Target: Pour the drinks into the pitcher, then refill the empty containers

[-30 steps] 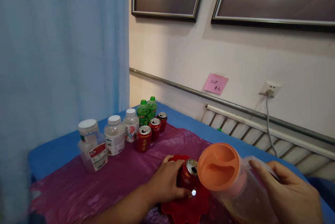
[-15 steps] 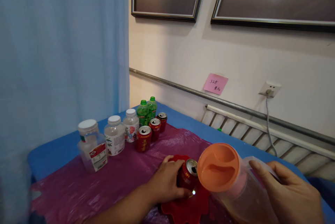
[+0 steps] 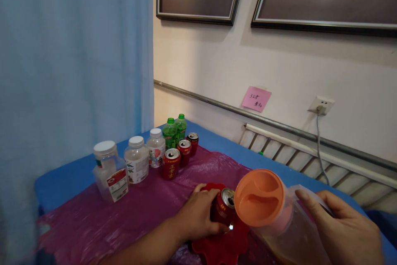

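Note:
My left hand (image 3: 200,213) is closed round a red can (image 3: 222,209) that stands on a red scalloped tray (image 3: 221,248). The can's top is opened. On the right, my right hand (image 3: 344,223) grips the handle of a clear pitcher (image 3: 297,232). The pitcher is tilted to the left, and its orange lid (image 3: 259,198) is beside the can's rim, partly over it. Whether liquid runs between them cannot be seen. Some liquid shows through the pitcher's wall.
Three red cans (image 3: 171,164), clear jars with white lids (image 3: 136,159) and two green bottles (image 3: 170,132) stand at the back left. Purple plastic film (image 3: 149,211) covers part of the blue table (image 3: 214,137). A blue curtain (image 3: 77,70) hangs at the left.

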The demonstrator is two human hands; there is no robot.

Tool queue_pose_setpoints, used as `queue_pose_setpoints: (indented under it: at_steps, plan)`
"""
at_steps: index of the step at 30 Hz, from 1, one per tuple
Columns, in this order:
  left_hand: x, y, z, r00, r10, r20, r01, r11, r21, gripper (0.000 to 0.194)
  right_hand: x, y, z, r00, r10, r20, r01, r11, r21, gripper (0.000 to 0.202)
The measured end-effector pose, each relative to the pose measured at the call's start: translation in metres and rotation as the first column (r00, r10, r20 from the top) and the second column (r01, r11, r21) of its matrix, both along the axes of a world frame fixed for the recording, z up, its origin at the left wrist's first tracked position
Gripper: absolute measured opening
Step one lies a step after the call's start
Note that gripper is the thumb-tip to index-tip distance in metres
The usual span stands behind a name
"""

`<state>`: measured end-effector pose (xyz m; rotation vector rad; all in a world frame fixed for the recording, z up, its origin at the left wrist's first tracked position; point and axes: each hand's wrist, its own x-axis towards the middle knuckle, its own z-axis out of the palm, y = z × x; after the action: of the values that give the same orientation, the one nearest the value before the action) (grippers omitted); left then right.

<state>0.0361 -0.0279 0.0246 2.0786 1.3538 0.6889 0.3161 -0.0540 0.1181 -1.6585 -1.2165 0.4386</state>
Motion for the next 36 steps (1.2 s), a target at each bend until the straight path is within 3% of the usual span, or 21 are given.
queue_pose_setpoints:
  at_steps: [36]
  plan:
    - [0.0011, -0.0004, 0.0002, 1.000, -0.006, 0.021, 0.006, 1.000, 0.004, 0.071, 0.0020, -0.0017, 0.0008, 0.998, -0.060, 0.005, 0.061, 0.994, -0.090, 0.045]
